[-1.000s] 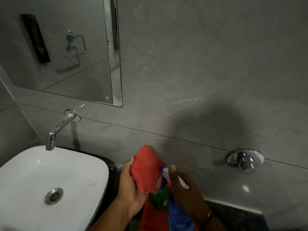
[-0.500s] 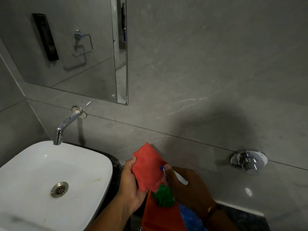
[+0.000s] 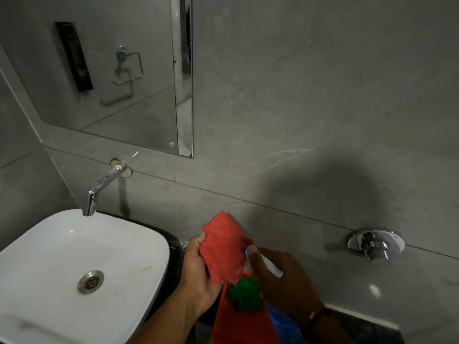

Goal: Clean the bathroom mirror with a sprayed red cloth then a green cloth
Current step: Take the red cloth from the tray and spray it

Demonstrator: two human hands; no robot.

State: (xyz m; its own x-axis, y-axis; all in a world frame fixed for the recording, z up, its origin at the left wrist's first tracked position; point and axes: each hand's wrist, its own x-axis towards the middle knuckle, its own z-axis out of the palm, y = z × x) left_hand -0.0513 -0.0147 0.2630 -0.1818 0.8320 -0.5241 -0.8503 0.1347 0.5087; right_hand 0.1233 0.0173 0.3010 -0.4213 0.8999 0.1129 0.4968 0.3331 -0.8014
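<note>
The left hand (image 3: 201,271) grips a folded red cloth (image 3: 223,247), thumb on the near face and fingers curled behind it, holding it upright in front of the grey wall (image 3: 310,95). The right hand (image 3: 285,281) is wrapped around a spray bottle (image 3: 267,264), whose white head and blue nozzle tip point at the cloth from just beside it; the forefinger lies over the top of the head, and the bottle's blue body shows below the wrist. A dark strap with a gold-coloured piece sits on that wrist.

Directly under the two hands is an orange tray (image 3: 238,324) with a crumpled green cloth (image 3: 244,295) lying in it, just below the red cloth's lower edge. The tray stands on a dark table (image 3: 367,328), which runs along the wall and carries a white square basin (image 3: 82,274) to the left; its metal drain is visible in the middle.

A chrome tap (image 3: 104,184) juts from the wall over the basin's back rim. Above it hangs the mirror (image 3: 111,78), well apart from the hands, reflecting a grey tiled wall, a chrome ring holder and a black upright fitting. To the right, a round chrome valve (image 3: 376,243) is set into the wall near the table. The wall is large grey marble-look tile with thin joints, and a broad shadow falls across it above the right hand.
</note>
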